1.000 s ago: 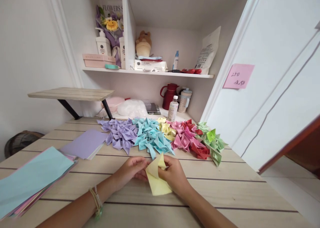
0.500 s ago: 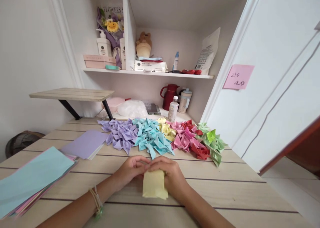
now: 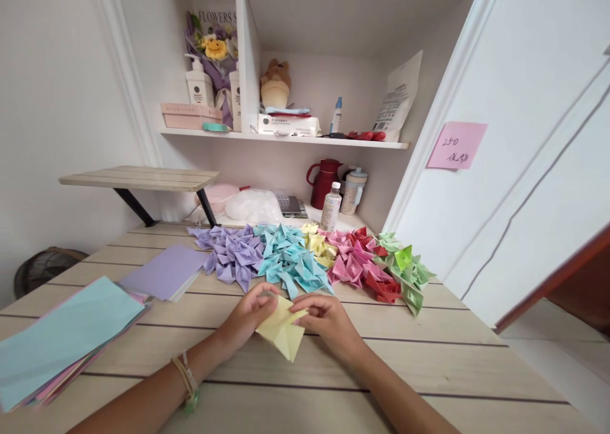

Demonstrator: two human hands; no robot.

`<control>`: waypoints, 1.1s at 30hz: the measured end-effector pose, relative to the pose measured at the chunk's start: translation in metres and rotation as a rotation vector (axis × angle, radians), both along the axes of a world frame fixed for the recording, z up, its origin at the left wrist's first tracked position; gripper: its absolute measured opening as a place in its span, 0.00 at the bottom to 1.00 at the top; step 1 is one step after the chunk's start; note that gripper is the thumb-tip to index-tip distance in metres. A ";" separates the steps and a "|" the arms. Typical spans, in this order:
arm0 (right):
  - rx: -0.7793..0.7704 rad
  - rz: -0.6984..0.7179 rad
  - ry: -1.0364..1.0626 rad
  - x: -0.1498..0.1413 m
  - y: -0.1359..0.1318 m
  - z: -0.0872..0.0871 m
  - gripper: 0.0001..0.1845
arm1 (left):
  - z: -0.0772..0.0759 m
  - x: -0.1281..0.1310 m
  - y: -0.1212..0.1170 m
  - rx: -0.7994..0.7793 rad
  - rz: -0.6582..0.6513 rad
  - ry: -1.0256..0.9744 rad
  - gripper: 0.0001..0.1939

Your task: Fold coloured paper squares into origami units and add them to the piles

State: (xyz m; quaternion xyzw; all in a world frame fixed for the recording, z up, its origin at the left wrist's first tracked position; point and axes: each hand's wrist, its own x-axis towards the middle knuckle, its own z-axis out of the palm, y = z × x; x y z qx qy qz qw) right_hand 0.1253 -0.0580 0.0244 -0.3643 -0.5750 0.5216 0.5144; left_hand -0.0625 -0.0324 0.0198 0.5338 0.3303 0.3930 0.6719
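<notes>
Yellow paper (image 3: 283, 332), partly folded, lies between the two hands near the front of the table (image 3: 414, 358), just this side of the blue folded pieces (image 3: 298, 265). One sharp corner points toward the wearer and slightly to the right; a second points left, beneath the left hand (image 3: 251, 313). Its longer axis runs from the far edge, between the hands, down to the near corner, and a crease crosses its face.

The left forearm enters from the lower left, with bracelets (image 3: 188, 378) at the wrist; the thumb lies along the upper left edge of the sheet, which the hand grips. The right forearm enters from the lower right, and the right hand (image 3: 328, 323) pinches the upper right edge between thumb and forefinger, its other fingers curled.

The undersides of the sheet and the fingers behind it are hidden, so the number of layers is hard to make out. Whether the near corner touches the boards cannot be told. Both forearms are cut off by the lower border, and the stack of coloured sheets (image 3: 71, 332) is cut off at the left.
</notes>
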 end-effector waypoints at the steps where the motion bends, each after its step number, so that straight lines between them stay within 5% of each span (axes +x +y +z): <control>1: 0.009 -0.043 0.023 0.000 0.001 -0.001 0.10 | 0.002 -0.001 -0.001 -0.002 -0.010 -0.028 0.17; 5: -0.009 -0.190 0.111 0.002 0.004 -0.004 0.10 | 0.006 -0.002 -0.001 0.002 -0.054 -0.144 0.26; 9: -0.053 -0.262 0.150 0.004 0.004 -0.001 0.13 | 0.003 -0.001 0.001 0.083 -0.004 -0.123 0.23; 15: -0.134 -0.155 0.194 0.005 0.002 0.011 0.13 | 0.010 -0.001 0.000 0.152 0.213 0.040 0.12; 20: 0.007 -0.281 0.039 0.007 0.003 0.006 0.12 | 0.008 0.000 -0.007 0.130 -0.123 -0.060 0.26; 22: 0.011 -0.293 0.014 0.007 0.003 0.002 0.13 | 0.005 0.002 -0.009 0.122 -0.164 -0.067 0.26; 29: -0.178 -0.019 0.197 0.003 0.000 0.004 0.20 | 0.010 -0.002 -0.003 0.200 0.145 0.028 0.13; 33: -0.135 -0.086 0.080 0.001 -0.001 0.003 0.19 | 0.012 -0.004 -0.002 0.229 0.164 0.088 0.12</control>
